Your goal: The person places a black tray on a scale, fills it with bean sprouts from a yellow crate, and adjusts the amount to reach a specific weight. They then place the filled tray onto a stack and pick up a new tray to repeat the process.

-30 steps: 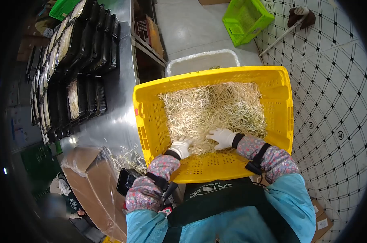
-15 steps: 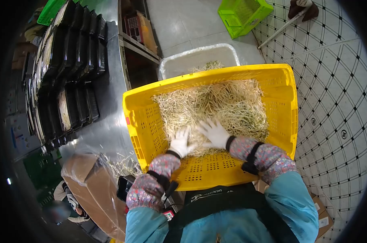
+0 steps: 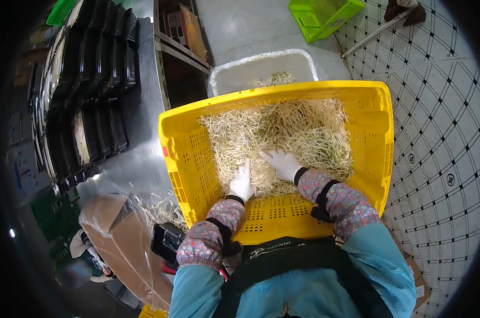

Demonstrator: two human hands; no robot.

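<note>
A large yellow crate [image 3: 282, 220] with perforated walls stands before me, with a thick layer of pale bean sprouts [image 3: 303, 124] in it. My left hand [image 3: 242, 183], in a white glove, touches the sprouts near the crate's left front part, index finger stretched forward. To its right, my right hand [image 3: 283, 164], also gloved in white, lies on the sprouts with its fingers partly spread and pointing left. Some fingertips of both hands are hidden among the sprouts. The hands are apart.
Stacked black trays [image 3: 99, 63] stand on a metal table [image 3: 144, 106] at left. Behind the crate is a white lined tub [image 3: 229, 79]; beyond it, a green crate [image 3: 324, 18]. A cardboard box [image 3: 123, 238], a black tray [image 3: 166, 241] and a person [image 3: 89, 257] are at lower left.
My left hand has moved slightly right, and its fingers are less spread. The fingers of my right hand have drawn closer together. The view has shifted a little.
</note>
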